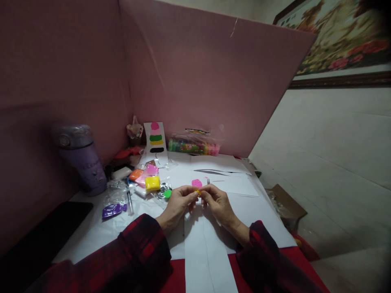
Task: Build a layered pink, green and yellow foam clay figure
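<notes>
A small piece of yellow modelling clay (198,193) is pinched between the fingertips of both hands. My left hand (179,205) grips it from the left and my right hand (219,203) from the right, so most of it is hidden. Just beyond my fingers a bright pink clay shape (197,183) lies on white paper. Close to that shape is a small fork (208,181), its lower part covered by my right hand. Below my hands a white paper strip (207,252) runs toward me over the table's front edge.
Left of my hands lie packets of clay, including yellow (152,183), orange (136,175), green (167,194) and purple (113,211). A purple bottle (84,162) stands farther left. At the back, a card with coloured patches (156,132) leans near a plastic-wrapped colourful pack (194,147).
</notes>
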Action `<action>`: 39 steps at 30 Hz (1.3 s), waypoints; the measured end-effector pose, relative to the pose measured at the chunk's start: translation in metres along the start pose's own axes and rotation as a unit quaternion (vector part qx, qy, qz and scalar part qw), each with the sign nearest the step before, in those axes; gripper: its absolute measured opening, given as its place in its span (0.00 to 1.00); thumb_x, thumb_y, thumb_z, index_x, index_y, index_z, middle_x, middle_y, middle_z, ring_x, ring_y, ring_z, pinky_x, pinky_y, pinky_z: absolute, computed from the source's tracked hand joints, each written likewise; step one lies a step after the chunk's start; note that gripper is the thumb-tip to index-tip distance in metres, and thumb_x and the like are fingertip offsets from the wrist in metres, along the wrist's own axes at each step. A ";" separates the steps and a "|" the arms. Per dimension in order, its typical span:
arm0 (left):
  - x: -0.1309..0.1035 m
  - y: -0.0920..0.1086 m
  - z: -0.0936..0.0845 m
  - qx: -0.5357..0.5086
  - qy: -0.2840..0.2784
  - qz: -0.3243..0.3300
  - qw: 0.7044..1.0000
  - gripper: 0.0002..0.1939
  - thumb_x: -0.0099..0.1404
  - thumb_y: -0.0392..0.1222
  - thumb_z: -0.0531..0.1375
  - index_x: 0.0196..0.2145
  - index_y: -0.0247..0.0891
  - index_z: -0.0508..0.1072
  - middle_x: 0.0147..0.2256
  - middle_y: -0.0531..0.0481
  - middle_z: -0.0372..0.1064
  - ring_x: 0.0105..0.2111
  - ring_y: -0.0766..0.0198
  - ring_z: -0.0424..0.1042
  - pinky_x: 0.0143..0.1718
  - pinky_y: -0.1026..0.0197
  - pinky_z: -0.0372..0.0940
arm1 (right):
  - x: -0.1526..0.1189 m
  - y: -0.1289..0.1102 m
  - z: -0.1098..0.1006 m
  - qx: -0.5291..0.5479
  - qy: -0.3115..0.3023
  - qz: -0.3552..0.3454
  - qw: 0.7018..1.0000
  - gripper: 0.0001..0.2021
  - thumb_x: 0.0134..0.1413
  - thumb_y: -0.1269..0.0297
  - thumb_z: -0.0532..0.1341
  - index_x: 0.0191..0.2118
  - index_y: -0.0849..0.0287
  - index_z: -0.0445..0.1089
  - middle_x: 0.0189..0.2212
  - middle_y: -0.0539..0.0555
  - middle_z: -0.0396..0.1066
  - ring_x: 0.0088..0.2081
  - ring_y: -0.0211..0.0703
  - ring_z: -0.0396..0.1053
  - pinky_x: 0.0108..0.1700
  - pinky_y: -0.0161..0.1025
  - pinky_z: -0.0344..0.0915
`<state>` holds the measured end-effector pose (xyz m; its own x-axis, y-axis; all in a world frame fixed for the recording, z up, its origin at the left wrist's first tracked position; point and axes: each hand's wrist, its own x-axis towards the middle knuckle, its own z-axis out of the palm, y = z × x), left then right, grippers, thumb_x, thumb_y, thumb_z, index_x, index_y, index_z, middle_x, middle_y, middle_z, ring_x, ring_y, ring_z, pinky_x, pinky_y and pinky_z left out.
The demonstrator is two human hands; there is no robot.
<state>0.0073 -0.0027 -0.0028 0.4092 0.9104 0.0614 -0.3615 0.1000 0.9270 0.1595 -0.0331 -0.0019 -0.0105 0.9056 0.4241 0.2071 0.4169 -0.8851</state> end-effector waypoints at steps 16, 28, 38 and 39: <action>0.000 0.001 0.000 0.021 -0.002 -0.013 1.000 0.19 0.51 0.52 0.68 0.29 0.31 0.73 0.17 0.53 0.66 0.14 0.72 0.62 0.15 0.69 0.55 | -0.005 -0.003 0.002 -0.155 0.008 -0.105 0.982 0.05 0.56 0.68 0.62 0.39 0.57 0.71 0.31 0.53 0.72 0.31 0.42 0.70 0.36 0.39 0.67; 0.001 0.003 0.003 0.025 0.005 0.000 1.000 0.16 0.48 0.47 0.70 0.28 0.31 0.74 0.18 0.53 0.67 0.16 0.71 0.63 0.20 0.67 0.57 | -0.004 -0.006 0.001 -0.126 0.009 -0.081 0.989 0.04 0.58 0.65 0.60 0.35 0.58 0.71 0.26 0.51 0.70 0.27 0.40 0.68 0.31 0.36 0.66; 0.002 0.003 0.003 0.047 0.059 0.041 0.996 0.15 0.49 0.47 0.69 0.28 0.32 0.75 0.16 0.54 0.65 0.16 0.72 0.61 0.18 0.68 0.56 | 0.004 -0.002 0.000 0.023 0.099 0.064 0.993 0.12 0.51 0.55 0.65 0.30 0.60 0.71 0.18 0.46 0.64 0.18 0.35 0.61 0.19 0.33 0.62; 0.001 0.003 0.003 0.040 0.047 0.039 0.997 0.16 0.48 0.47 0.69 0.30 0.32 0.75 0.17 0.54 0.66 0.16 0.71 0.62 0.19 0.67 0.57 | 0.004 -0.002 0.000 0.019 0.091 0.064 0.994 0.12 0.51 0.54 0.64 0.31 0.60 0.72 0.18 0.47 0.64 0.19 0.36 0.61 0.19 0.34 0.62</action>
<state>0.0089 -0.0024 0.0016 0.3014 0.9480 0.1027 -0.3191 -0.0012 0.9477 0.1588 -0.0305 0.0017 0.1911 0.9237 0.3321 0.1574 0.3051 -0.9392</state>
